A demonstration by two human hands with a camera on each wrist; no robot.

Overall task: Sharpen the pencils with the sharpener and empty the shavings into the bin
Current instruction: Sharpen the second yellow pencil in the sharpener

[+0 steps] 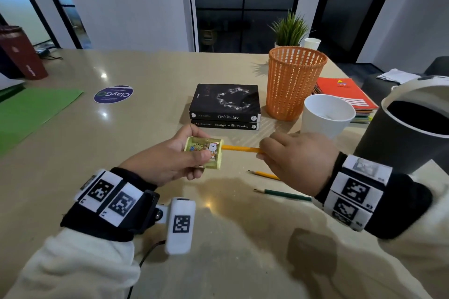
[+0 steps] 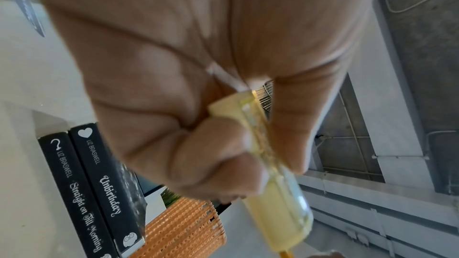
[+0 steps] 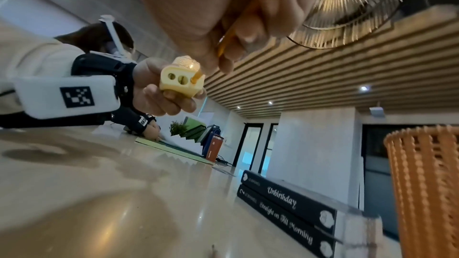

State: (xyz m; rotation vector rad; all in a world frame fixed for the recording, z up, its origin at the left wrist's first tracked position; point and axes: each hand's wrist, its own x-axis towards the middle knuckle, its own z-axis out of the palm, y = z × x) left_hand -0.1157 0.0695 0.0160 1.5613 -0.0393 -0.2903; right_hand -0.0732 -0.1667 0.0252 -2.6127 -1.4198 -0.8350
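My left hand (image 1: pixel 179 158) grips a pale yellow sharpener (image 1: pixel 204 152) with a cartoon sticker, held above the table. In the right wrist view the sharpener (image 3: pixel 180 79) shows several holes in its end face. My right hand (image 1: pixel 291 158) pinches a yellow pencil (image 1: pixel 240 149), whose tip sits in one of the sharpener's holes. A second yellow pencil (image 1: pixel 264 174) and a green pencil (image 1: pixel 284 194) lie on the table under my right hand. The grey bin (image 1: pixel 410 133) with a dark flap opening stands at the right.
Two stacked black books (image 1: pixel 224 107) lie just beyond my hands. An orange mesh basket (image 1: pixel 292 82) and a white cup (image 1: pixel 325 115) stand to their right, with notebooks (image 1: pixel 345 92) behind. A green sheet (image 1: pixel 29 111) lies far left.
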